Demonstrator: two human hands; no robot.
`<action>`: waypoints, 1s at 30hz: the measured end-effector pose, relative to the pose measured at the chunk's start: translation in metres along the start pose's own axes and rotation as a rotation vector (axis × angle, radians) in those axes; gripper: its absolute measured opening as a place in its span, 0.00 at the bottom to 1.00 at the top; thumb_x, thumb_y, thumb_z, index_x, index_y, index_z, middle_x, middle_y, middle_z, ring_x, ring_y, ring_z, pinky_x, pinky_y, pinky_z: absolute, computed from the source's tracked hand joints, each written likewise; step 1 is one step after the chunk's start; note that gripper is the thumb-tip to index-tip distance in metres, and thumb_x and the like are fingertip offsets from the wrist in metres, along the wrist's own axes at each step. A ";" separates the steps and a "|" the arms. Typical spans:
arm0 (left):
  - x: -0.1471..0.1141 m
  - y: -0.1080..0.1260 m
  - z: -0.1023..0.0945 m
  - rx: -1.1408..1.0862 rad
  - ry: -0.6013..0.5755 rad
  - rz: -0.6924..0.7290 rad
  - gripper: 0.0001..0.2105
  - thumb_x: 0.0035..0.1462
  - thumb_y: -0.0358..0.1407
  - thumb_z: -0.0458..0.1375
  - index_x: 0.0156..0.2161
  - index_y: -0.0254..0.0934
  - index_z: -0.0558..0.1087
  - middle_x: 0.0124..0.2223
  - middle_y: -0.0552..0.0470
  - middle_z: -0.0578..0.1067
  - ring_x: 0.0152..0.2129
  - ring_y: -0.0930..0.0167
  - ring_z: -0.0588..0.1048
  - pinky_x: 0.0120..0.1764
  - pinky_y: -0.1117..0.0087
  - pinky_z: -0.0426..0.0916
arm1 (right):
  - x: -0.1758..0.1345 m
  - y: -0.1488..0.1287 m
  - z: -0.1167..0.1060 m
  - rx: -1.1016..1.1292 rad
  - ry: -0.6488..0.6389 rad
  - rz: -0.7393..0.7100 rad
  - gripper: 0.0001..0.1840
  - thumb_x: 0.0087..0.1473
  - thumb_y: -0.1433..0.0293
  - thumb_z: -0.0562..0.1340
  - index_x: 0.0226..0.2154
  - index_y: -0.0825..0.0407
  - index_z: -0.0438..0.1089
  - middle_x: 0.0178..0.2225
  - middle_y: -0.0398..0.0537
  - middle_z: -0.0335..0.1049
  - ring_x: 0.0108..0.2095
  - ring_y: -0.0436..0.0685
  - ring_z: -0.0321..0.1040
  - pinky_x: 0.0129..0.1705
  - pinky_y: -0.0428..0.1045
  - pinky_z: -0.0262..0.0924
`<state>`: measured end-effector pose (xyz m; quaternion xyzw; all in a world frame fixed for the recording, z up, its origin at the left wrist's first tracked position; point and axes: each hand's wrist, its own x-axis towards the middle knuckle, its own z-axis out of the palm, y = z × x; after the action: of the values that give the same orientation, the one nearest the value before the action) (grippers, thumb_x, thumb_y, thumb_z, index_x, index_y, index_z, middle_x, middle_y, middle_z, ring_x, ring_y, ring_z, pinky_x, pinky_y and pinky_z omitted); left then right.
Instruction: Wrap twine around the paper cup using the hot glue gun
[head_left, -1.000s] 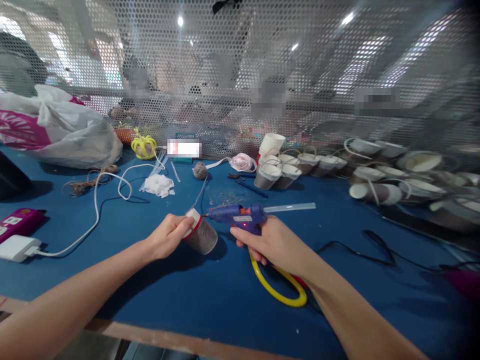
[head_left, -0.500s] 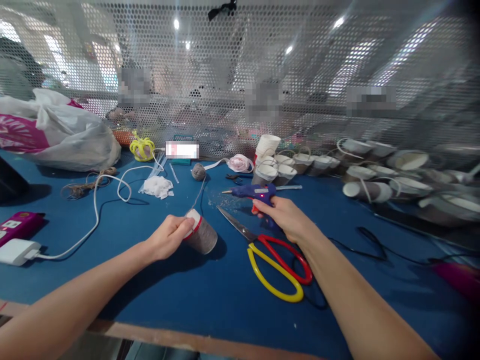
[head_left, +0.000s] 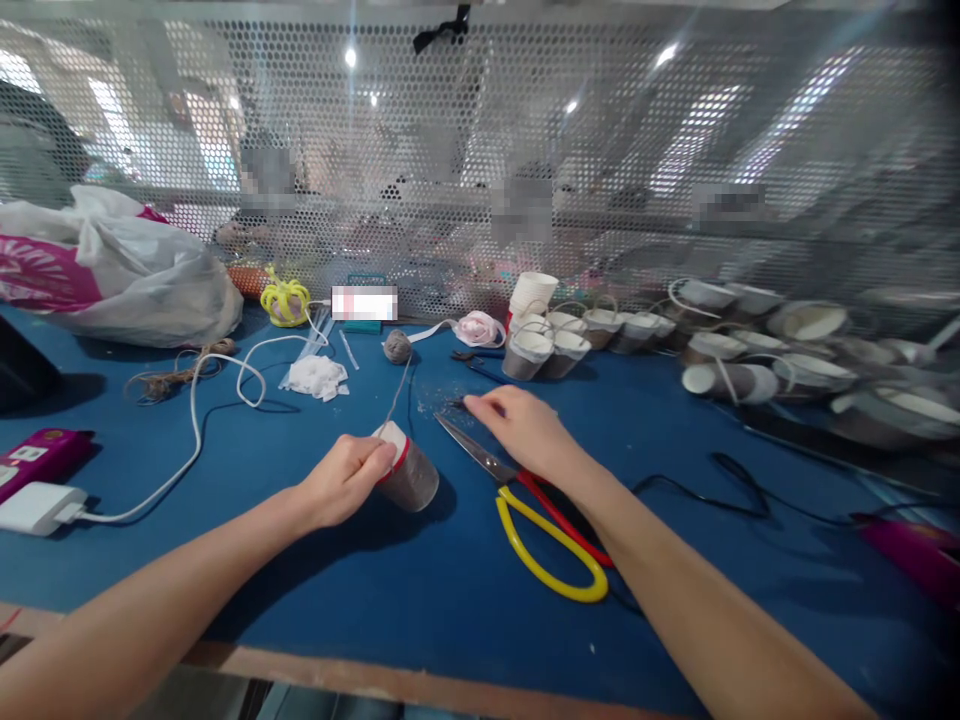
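My left hand is closed on a paper cup wrapped in grey-brown yarn, tipped on its side, with a white and red uncovered part near my fingers. From the cup, a strand of yarn runs up to a small grey yarn ball. My right hand is closed, fingertips together, low over the table beyond the scissors; whatever they hold is hidden. Beneath that wrist and forearm lie large scissors with one red and one yellow handle, blades pointing away to the left. The glue gun cannot be made out.
Several wrapped cups with handles stand at the back right. Pliers lie before them. A plastic bag, white cable and purple power strip occupy the left. White scraps lie mid-table; a perforated screen rises behind.
My right hand has shifted left and lowered, and the blue glue gun it held up is out of sight. My left hand and the cup have moved only slightly.
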<state>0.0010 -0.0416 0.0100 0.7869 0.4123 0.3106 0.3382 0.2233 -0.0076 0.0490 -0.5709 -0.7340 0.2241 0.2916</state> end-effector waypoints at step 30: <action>0.001 0.005 -0.001 -0.178 -0.069 -0.105 0.16 0.54 0.41 0.43 0.21 0.32 0.60 0.19 0.58 0.56 0.18 0.78 0.54 0.22 0.76 0.52 | -0.021 -0.064 0.037 0.395 -0.042 -0.102 0.06 0.47 0.69 0.56 0.24 0.55 0.62 0.40 0.51 0.65 0.38 0.51 0.63 0.41 0.49 0.56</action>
<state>0.0030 -0.0424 0.0151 0.7413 0.4117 0.3005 0.4367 0.1567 -0.0435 0.0610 -0.4598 -0.7097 0.3604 0.3937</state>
